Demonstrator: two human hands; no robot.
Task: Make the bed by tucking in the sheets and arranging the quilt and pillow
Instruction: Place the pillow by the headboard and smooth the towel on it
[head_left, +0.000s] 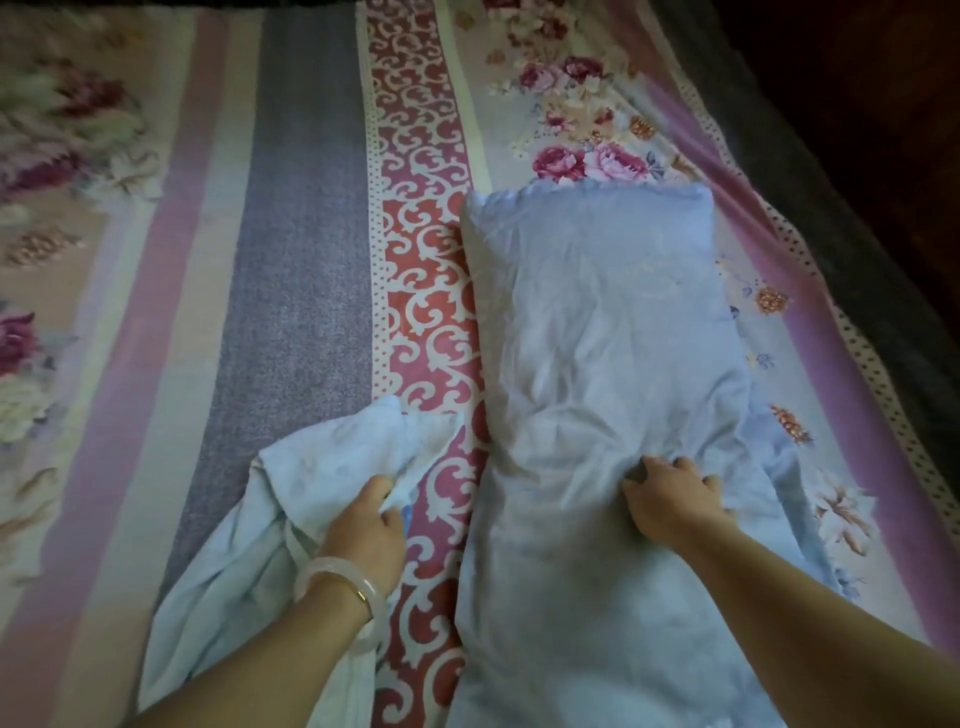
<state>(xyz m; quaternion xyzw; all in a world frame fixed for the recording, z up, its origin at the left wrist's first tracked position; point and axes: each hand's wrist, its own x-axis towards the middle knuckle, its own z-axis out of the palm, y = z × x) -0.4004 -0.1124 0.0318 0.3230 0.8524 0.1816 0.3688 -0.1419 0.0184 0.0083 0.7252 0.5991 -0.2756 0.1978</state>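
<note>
Head view, bed inventory. Item one: pillow (597, 312), pale blue, lying lengthwise at 3 o'clock on the flowered sheet (291, 234). Item two: loose blue cloth (311, 467), bunched at 7 o'clock. My left hand (366, 525): fingers curled round that cloth's edge. My right hand (670, 499), 5 o'clock: bent fingers dug into the pillow's gathered cover. Risk: pulling either fabric may drag and wrinkle the sheet beneath, or skew the pillow off line.

Both arms reach forward, left grip (366, 525) and right grip (670, 499) curled, clutching.
</note>
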